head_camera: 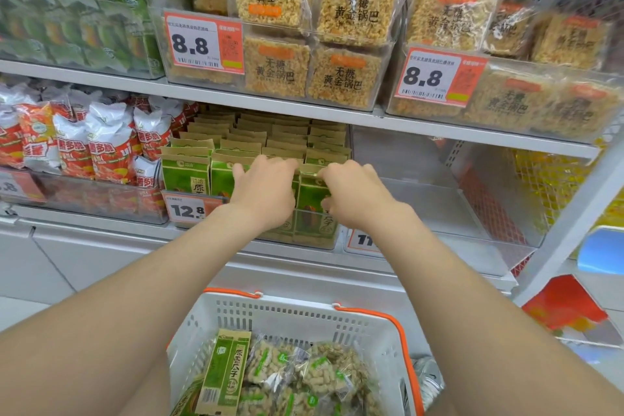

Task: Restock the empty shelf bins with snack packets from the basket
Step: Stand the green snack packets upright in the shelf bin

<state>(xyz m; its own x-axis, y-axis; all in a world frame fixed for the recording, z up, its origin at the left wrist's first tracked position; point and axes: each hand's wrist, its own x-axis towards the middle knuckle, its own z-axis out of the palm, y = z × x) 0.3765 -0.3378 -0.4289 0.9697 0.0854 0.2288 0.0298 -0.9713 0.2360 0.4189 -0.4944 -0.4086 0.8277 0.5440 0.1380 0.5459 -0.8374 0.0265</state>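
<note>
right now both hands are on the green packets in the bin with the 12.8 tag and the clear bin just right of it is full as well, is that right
Not quite. In the head view the left hand and right hand are on the green packets behind the 12.8 tag, but the clear bin just right of it is empty, not full.

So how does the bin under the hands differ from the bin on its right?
The bin under the hands is packed with rows of green packets; the right bin looks empty. The left hand and right hand grip the first bin's front packets; nothing touches the right bin. Both bins are clear plastic on the same shelf.
</note>
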